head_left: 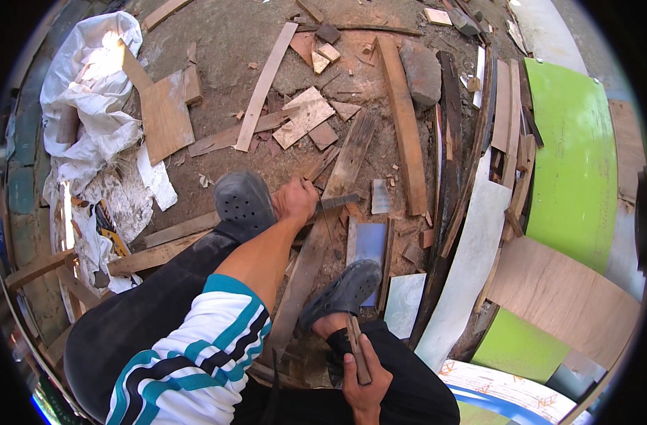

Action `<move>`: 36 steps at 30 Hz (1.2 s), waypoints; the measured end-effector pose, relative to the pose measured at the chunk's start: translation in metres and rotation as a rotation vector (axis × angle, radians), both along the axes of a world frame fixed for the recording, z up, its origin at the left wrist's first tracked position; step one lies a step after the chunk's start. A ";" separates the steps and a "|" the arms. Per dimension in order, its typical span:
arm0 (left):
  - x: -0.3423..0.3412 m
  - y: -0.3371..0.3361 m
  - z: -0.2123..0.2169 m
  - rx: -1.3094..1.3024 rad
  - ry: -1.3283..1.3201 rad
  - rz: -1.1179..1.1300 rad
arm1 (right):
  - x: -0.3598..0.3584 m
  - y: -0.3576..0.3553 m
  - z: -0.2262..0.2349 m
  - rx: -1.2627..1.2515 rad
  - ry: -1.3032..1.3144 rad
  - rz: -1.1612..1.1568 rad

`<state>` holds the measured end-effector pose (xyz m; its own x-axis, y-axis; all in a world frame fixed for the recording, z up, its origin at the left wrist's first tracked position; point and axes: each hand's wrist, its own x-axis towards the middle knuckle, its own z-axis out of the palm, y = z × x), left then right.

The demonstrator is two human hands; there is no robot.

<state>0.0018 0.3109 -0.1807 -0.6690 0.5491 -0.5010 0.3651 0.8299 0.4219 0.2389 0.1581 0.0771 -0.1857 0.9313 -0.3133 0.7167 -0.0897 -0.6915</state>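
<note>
My left hand (295,199) is closed in a fist beside a long weathered plank (352,156) on the ground. From the fist a dark, flat, blade-like tool (340,201) sticks out to the right, across the plank; its handle is hidden by my fingers. My right hand (367,381), low in the view over my leg, grips a short narrow strip of wood (357,347) between thumb and fingers, with its far end pointing up. A grey clog (244,205) on my left foot is near the left hand; the other clog (346,289) is beside the plank.
Wood offcuts (306,117) and a thick beam (401,124) lie on the dirt ahead, by a grey stone (420,72). A white sack (89,92) stands at far left. Long strips and green sheets (571,156) line the right. A yellow-and-black tool (111,230) lies at left.
</note>
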 end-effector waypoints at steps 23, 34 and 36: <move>0.005 0.002 -0.005 -0.040 0.088 -0.053 | -0.022 0.031 -0.095 0.106 0.141 0.009; 0.005 0.003 -0.010 -0.077 0.130 -0.066 | -0.014 0.022 -0.072 0.092 0.166 -0.036; 0.005 0.004 -0.010 -0.056 0.121 -0.058 | -0.031 0.043 -0.101 -0.017 0.182 -0.054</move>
<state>0.0068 0.3148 -0.1902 -0.6944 0.5619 -0.4495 0.4582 0.8270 0.3259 0.2076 0.2011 -0.0242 -0.1905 0.9363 -0.2952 0.5738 -0.1378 -0.8073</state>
